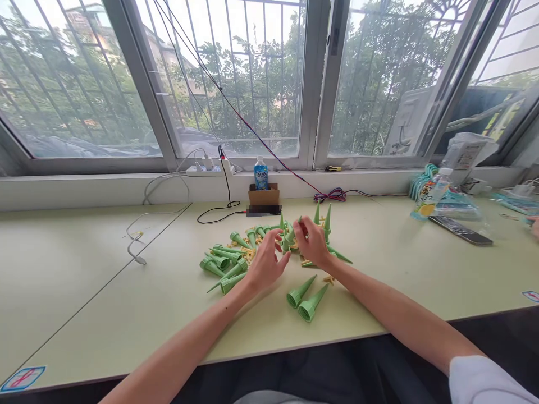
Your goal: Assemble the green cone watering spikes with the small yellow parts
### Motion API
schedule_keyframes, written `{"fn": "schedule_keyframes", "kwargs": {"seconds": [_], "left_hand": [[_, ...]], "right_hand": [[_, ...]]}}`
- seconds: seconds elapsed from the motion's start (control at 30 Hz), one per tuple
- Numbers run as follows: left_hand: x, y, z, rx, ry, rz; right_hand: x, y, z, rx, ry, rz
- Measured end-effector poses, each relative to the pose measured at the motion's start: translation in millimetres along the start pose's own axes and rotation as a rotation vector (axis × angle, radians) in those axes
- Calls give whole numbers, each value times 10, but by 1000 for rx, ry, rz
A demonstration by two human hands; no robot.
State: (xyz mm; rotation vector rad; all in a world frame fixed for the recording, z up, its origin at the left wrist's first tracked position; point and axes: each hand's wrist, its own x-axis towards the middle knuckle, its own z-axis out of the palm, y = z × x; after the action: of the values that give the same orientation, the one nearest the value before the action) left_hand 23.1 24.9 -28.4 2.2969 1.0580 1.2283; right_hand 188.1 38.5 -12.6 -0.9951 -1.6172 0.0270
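My right hand (312, 240) is closed around a green plastic watering spike (288, 240), with the fingers near its upper part. Just to the left is my left hand (267, 261), its fingers apart and curved towards that spike; nothing shows in it. A loose pile of similar green spikes (227, 255) lies beyond and left of my left hand, mixed with small yellow pieces (247, 252). Several spikes stand point up (327, 223) behind my right hand. Nearer to me, two spikes (309, 306) lie side by side on the pale table (374, 306), close to a few yellow pieces (329, 279).
A blue-labelled bottle (261, 175) stands in a cardboard box (264, 195) by the window. Black cable (219, 213), a white cable (137, 255) and a coiled cord (330, 194) lie around. At right are a phone (461, 230), a drink bottle (432, 196) and part of another person's hand (534, 227).
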Motion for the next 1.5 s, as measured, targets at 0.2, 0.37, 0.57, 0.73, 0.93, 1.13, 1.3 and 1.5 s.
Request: {"fn": "schedule_keyframes", "kwargs": {"seconds": [0.2, 0.37, 0.57, 0.73, 0.93, 1.13, 1.3, 1.5], "left_hand": [[11, 20, -9, 15, 11, 31], [14, 30, -14, 35, -26, 38], [14, 38, -26, 52, -50, 51], [2, 43, -29, 59, -85, 28], [-7, 40, -23, 79, -112, 24], [-4, 18, -13, 106, -137, 35], [-9, 2, -4, 112, -163, 48], [-6, -5, -3, 116, -186, 50]], "right_hand": [[72, 113, -105, -43, 239, -54], [136, 188, -157, -61, 347, -115], [121, 207, -139, -76, 253, -161], [125, 224, -128, -116, 215, -207], [135, 250, -112, -105, 161, -233], [129, 247, -95, -83, 130, -241], [123, 246, -69, -82, 47, -203], [118, 219, -43, -74, -30, -131]]}}
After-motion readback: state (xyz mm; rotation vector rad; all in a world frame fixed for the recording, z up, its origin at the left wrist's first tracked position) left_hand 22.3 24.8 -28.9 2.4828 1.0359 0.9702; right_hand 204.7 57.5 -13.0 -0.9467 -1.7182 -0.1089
